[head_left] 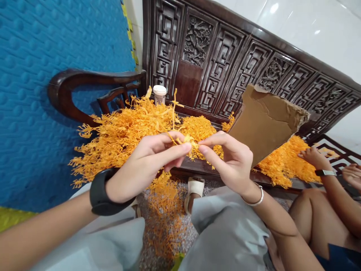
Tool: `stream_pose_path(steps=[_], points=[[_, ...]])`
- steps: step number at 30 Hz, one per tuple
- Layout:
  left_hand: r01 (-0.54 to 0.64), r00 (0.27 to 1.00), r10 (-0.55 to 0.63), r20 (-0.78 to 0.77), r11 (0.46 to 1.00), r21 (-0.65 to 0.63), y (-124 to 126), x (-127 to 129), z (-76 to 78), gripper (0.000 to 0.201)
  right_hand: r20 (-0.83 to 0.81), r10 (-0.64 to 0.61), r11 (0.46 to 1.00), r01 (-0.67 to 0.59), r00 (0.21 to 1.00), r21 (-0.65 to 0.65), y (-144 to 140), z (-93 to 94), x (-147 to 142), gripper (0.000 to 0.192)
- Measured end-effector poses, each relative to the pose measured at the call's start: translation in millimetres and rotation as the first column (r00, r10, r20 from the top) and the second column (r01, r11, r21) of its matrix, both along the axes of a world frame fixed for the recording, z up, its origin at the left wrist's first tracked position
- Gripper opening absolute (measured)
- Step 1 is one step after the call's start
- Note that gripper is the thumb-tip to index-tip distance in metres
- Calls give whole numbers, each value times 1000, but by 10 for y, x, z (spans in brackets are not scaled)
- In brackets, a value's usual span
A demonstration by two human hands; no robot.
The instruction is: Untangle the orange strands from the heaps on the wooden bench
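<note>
Your left hand (pixel 146 165) and right hand (pixel 228 160) meet above the front edge of the carved wooden bench (pixel 214 56), fingertips pinched from both sides on one orange plastic sprig (pixel 188 141); its thin stem rises up and left from the pinch. Behind the hands, a heap of orange sprigs (pixel 121 135) covers the bench seat toward its left armrest, with a white-capped jar (pixel 159 94) at the seat's back edge. A torn cardboard sheet (pixel 265 120) leans over the seat's right part. More sprigs lie on the floor (pixel 166 210). A co-worker's hand (pixel 311 156) rests on the right-hand pile (pixel 284 162).
</note>
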State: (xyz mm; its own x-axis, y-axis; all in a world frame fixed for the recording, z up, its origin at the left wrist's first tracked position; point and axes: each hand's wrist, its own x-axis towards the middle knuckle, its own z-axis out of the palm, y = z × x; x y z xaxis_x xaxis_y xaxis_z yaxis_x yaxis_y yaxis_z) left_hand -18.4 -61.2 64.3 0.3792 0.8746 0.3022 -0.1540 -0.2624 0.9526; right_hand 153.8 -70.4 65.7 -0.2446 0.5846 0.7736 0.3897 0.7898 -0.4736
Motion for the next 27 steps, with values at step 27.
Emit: stream_pose_path(steps=[27], points=[[-380,914,383,131,924,-47,-64,182,-68,9,263,-208,913,91,942,397,-14,20,-21,13]])
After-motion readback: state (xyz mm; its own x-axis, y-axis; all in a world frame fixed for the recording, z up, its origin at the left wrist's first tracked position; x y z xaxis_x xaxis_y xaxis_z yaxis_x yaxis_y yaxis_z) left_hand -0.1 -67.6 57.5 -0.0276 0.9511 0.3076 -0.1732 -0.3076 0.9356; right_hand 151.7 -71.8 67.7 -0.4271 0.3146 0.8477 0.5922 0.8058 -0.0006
